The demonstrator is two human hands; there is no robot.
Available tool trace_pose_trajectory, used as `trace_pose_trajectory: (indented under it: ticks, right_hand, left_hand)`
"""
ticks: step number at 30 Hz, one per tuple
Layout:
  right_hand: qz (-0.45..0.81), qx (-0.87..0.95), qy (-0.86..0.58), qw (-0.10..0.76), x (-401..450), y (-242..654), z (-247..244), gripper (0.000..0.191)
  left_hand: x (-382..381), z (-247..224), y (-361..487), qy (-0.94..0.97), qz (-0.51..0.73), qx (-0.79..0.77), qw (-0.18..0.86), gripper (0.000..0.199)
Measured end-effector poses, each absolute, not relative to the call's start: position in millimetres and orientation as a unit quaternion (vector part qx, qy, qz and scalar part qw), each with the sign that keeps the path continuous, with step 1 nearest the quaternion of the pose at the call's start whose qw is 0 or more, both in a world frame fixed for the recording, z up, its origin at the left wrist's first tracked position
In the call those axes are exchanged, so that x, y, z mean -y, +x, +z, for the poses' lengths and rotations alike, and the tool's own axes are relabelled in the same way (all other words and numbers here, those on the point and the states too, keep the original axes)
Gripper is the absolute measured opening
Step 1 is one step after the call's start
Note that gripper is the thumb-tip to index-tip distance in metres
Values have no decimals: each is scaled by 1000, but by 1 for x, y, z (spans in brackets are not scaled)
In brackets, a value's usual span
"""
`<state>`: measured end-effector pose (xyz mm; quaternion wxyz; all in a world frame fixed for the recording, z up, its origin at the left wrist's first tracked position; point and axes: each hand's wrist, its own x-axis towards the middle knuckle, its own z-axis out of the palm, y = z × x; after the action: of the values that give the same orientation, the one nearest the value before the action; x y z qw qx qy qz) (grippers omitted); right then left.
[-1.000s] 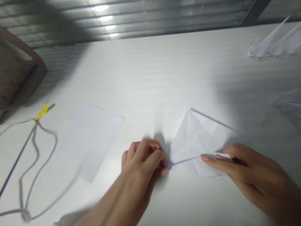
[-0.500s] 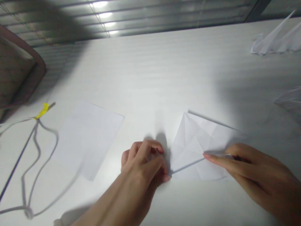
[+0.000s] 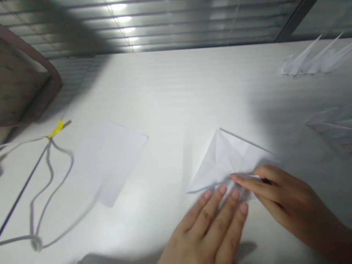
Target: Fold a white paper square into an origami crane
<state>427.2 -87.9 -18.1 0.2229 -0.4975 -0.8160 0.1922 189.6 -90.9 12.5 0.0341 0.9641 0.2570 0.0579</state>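
A white sheet of paper, creased and folded into a pointed shape, lies on the table in front of me. My left hand rests flat along its near edge, fingers stretched out with the tips on the paper. From the right, my right hand grips the paper's right side, one fingertip pressing on a fold near the middle. Its other fingers are bent and partly hidden, and they cover that end of the sheet.
Left on the white table lies a flat paper sheet. Beyond it are a grey cord with yellow tape and a brown-rimmed object. Folded paper pieces stand far right, beside a blurred paper piece. Blinds line the back.
My left hand has moved right from the paper's left corner and opened from a curled shape to lie flat on the near edge. My right hand stays on the paper; the view has shifted slightly.
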Motion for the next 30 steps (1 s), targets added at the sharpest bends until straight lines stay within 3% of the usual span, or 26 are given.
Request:
trace_pose_trajectory:
  ticks: [2,4,20,30]
  right_hand:
    - [175,814,-514,204,88,426,-18,32]
    - [167,810,-525,199,88,425,-18,33]
    - [193,789,-549,200,78,416,-17,35]
    - [215,772,-577,158,78,414,-15,36]
  left_hand:
    - [88,7,197,961,32,-270,47,64]
    - [85,5,200,961,9,-271,60,72]
    - [102,2,204,941,1,-334,63,65]
    - [109,-1,203,942,10,-333,44,72]
